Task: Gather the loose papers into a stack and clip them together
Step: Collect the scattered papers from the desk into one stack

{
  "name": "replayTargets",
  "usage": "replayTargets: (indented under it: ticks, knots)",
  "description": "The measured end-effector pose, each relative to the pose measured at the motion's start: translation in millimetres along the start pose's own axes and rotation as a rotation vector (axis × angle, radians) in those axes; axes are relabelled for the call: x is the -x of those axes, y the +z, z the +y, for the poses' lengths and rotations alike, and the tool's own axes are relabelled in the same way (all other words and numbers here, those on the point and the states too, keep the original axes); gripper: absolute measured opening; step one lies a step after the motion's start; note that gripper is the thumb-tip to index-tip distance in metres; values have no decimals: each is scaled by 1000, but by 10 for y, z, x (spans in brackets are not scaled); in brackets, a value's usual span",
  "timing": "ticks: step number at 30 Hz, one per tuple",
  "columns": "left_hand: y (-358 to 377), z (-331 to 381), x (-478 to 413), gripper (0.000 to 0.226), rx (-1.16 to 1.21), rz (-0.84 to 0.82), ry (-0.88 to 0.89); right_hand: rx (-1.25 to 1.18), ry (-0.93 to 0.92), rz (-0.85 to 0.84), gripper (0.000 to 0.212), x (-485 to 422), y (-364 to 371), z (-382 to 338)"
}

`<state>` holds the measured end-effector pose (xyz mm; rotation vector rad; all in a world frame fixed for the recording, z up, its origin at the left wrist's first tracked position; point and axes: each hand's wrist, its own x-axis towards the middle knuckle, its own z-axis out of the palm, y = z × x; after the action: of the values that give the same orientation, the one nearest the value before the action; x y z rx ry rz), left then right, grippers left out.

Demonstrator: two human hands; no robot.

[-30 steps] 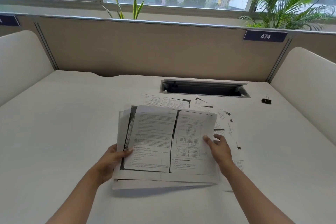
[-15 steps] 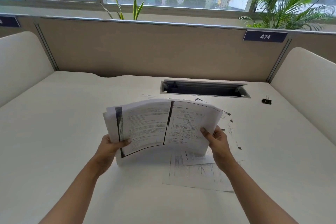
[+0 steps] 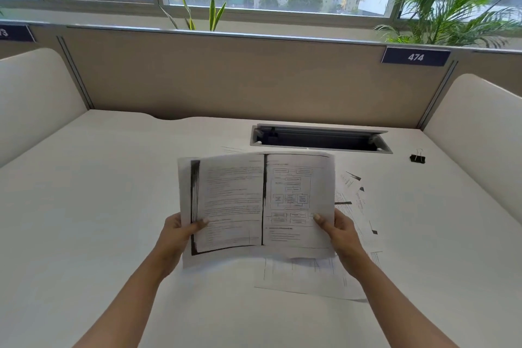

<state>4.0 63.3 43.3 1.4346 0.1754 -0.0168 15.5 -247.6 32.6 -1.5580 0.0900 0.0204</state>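
Raised upright, the stack (image 3: pixel 254 206) gets squared, seemingly — left hand (image 3: pixel 177 232) grips its nine o'clock edge, right hand (image 3: pixel 342 232) its three o'clock.

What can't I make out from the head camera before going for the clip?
All head view.
1. Sheet count in the stack: only its top page shows.
2. Fingers of the left hand and right hand: behind the stack, thumbs alone visible.
3. Loose sheets on the desk: partly under the stack and right arm, number unclear.
4. Printed text: blurred, too small.
5. Binder clip: too small for detail.
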Motion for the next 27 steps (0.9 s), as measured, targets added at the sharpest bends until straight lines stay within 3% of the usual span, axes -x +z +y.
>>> replayTargets:
  ticks: [2, 4, 8, 13, 19, 27]
  knots:
    - [9, -27, -34, 23, 12, 38, -18, 22, 12, 31, 24, -29, -26, 15]
    - [28, -68, -65, 22, -7, 56, -46, 49, 30, 56, 15, -52, -64, 41]
    - [68, -159, -153, 22, -88, 103, -136, 86, 102, 91, 21, -95, -196, 170]
    - [26, -128, -484, 41, -294, 236, -205, 110, 168, 95, 14, -94, -397, 304]
    - [63, 2, -799, 48, -618, 258, -216, 191, 234, 60, 14, -149, -464, 335]
    - [191, 87, -1188, 62, -840, 198, -270, 276, 296, 23, 28, -224, -477, 405]
